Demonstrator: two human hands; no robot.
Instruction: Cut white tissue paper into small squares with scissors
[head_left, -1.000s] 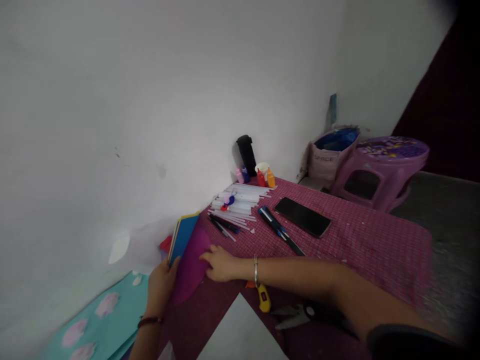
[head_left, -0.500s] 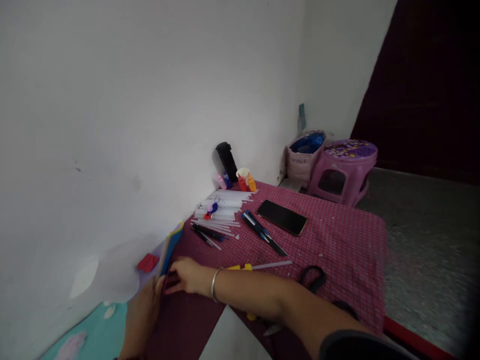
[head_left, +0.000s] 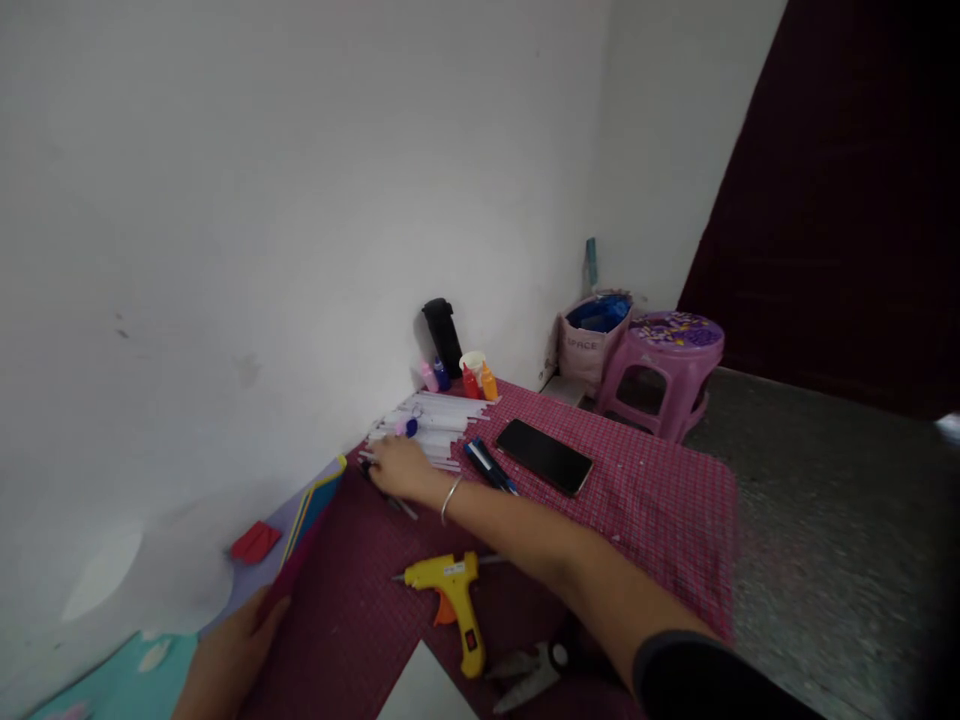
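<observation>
My left hand is closed on the lower end of a dark magenta sheet, held up at a slant near the wall. Behind it shows a blue panel with yellow edging. My right hand, a bangle at its wrist, reaches across the table to the dark pens beside the white glue sticks. Its fingers are curled down, and what lies under the fingertips is hidden. A yellow glue gun lies below the right forearm, with scissors partly hidden by the arm.
On the checked cloth are a phone and a blue cutter. Small paint bottles and a black flask stand at the back. A red paper piece lies left; a pink stool stands beyond.
My right hand has left the blue-and-yellow piece and moved forward to the pens. The left hand has shifted down and left with the sheet. The glue gun has come into full view.
</observation>
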